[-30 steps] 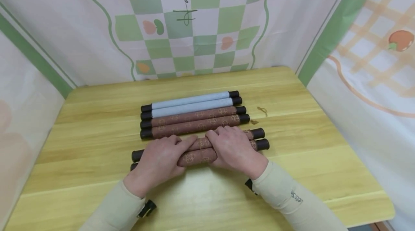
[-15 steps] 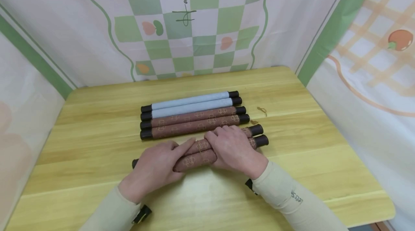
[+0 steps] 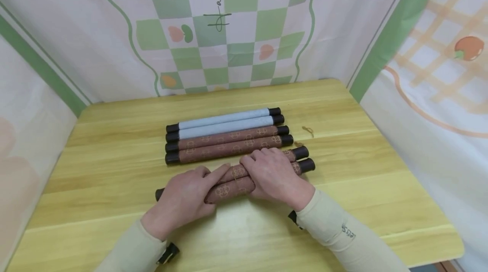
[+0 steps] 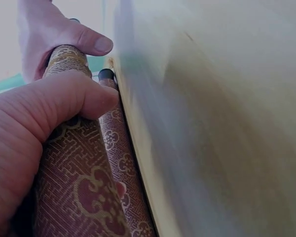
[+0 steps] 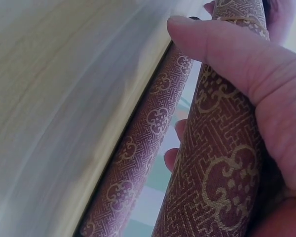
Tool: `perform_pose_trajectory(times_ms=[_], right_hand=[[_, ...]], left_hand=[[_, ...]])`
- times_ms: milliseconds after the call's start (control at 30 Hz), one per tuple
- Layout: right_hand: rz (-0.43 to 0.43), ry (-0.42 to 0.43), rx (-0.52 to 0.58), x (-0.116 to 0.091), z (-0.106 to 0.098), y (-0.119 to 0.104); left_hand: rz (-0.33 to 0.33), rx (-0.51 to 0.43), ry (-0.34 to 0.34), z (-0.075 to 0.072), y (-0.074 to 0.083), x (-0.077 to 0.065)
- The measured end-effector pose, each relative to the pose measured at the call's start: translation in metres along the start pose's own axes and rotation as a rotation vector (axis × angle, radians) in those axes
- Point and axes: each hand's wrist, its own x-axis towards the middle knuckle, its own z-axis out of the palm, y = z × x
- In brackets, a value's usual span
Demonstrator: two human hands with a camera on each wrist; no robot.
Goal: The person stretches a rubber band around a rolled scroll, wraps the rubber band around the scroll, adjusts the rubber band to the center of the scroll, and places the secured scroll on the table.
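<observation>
Both hands hold a pair of brown patterned rolled scrolls (image 3: 230, 189) with black end knobs, lying side by side near the middle of the table. A thin yellowish band (image 5: 244, 20) crosses the pair between the hands. My left hand (image 3: 182, 199) grips the left part, its thumb across the brocade (image 4: 79, 182) in the left wrist view. My right hand (image 3: 272, 175) wraps the right part, fingers over the far side and thumb on the near side. Most of the left knobs are hidden behind the left hand. Whether the pair touches the table, I cannot tell.
Just beyond the held pair lie two more brown scrolls (image 3: 228, 149) and two pale blue scrolls (image 3: 225, 123), side by side. Small loose tan bands (image 3: 308, 131) lie to their right. The wooden table (image 3: 385, 187) meets printed curtains (image 3: 244, 22) at the back and sides.
The held pair has turned slightly: its right end went away from me, its left end nearer. The left hand shifted a little left and nearer. The other scrolls have stayed put.
</observation>
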Motion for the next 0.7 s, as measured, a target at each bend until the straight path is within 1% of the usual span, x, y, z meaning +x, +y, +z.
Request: perform_pose_trajectory(times_ms=[100, 267, 400, 533, 600, 700], right_hand=[[0.007, 0.006, -0.001, -0.001, -0.001, 0.000], [0.016, 0.010, 0.000, -0.001, -0.001, 0.001], [-0.002, 0.051, -0.005, 0.001, -0.001, 0.001], [0.000, 0.092, 0.000, 0.000, -0.005, 0.004], [0.027, 0.087, 0.010, 0.000, -0.008, 0.005], [0.085, 0.054, 0.030, -0.001, -0.015, 0.009]], left_hand=[[0.010, -0.002, 0.048, 0.002, -0.001, -0.002], [0.044, 0.013, 0.138, 0.002, -0.003, -0.006], [0.058, 0.025, 0.178, 0.000, -0.005, -0.010], [0.040, 0.018, 0.189, -0.003, -0.008, -0.015], [0.024, 0.017, 0.188, -0.004, -0.010, -0.018], [-0.016, 0.028, 0.170, -0.006, -0.015, -0.023]])
